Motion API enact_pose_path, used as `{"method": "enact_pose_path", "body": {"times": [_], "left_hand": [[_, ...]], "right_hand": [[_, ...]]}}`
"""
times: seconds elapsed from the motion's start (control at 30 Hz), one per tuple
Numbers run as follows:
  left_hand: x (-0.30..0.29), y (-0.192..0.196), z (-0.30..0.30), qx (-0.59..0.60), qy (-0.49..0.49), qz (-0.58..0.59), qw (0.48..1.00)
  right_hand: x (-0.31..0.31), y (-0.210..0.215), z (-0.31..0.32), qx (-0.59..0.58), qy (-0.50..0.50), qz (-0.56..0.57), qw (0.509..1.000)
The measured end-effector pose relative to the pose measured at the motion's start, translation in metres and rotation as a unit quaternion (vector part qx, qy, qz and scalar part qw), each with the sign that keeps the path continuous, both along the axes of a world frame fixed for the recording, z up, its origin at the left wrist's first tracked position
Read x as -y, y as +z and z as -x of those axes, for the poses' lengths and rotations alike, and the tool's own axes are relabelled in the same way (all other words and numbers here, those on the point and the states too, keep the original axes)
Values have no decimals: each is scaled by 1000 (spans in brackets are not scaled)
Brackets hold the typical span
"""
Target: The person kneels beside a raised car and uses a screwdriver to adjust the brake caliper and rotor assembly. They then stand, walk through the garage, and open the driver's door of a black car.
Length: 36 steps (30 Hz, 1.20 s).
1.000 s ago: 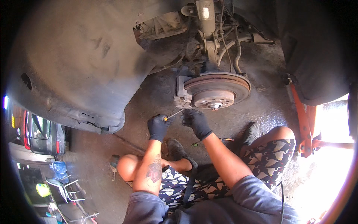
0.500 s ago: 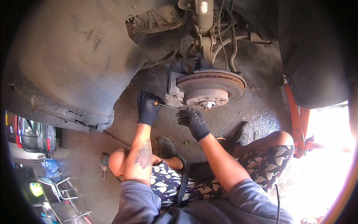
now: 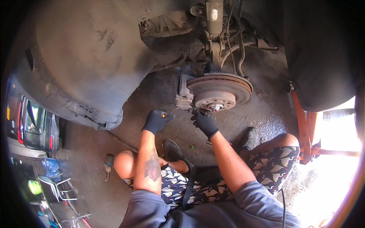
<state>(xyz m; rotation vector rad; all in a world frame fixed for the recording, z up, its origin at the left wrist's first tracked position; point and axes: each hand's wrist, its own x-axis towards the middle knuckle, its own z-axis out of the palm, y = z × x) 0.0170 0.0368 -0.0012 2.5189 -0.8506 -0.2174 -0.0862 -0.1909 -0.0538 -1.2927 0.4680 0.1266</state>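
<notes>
My gloved left hand (image 3: 155, 121) is closed round a screwdriver (image 3: 163, 115) with a yellow-orange handle end. Its thin shaft slants up to the right, toward the lower edge of the brake caliper (image 3: 183, 99); I cannot tell whether the tip touches. My gloved right hand (image 3: 205, 123) is just below the brake disc (image 3: 243, 91), right of the caliper. Its fingers are curled on a thin bent wire clip (image 3: 214, 117), mostly hidden by the glove. The grey caliper sits over the disc's left side, and the hub nut (image 3: 216, 107) faces me.
Above the disc rises the suspension strut (image 3: 214, 22) with hoses beside it. The wheel arch liner (image 3: 87, 68) fills the upper left. An orange jack stand (image 3: 302, 125) is at the right. A power tool (image 3: 108, 163) lies on the floor left of my knee.
My left hand has drawn down, bringing the screwdriver shaft away from my right hand to below the caliper. My right hand's fingers are now closer under the disc. The view has shifted slightly.
</notes>
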Motion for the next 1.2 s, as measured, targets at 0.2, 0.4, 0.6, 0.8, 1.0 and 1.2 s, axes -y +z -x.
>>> {"method": "enact_pose_path", "body": {"times": [0.2,0.4,0.6,0.8,1.0,1.2], "left_hand": [[39,121,52,-357,180,42,916],[79,113,99,-195,-60,300,932],[70,109,85,-32,-48,147,987],[38,139,61,-327,208,399,831],[40,125,55,-463,273,610,583],[67,65,64,-557,290,598,499]], "right_hand": [[4,3,17,123,46,407,904],[8,17,6,64,240,494,833],[14,36,8,147,245,492,823],[50,128,17,104,241,21,965],[37,148,15,267,131,-119,947],[18,141,9,285,4,39,958]]}}
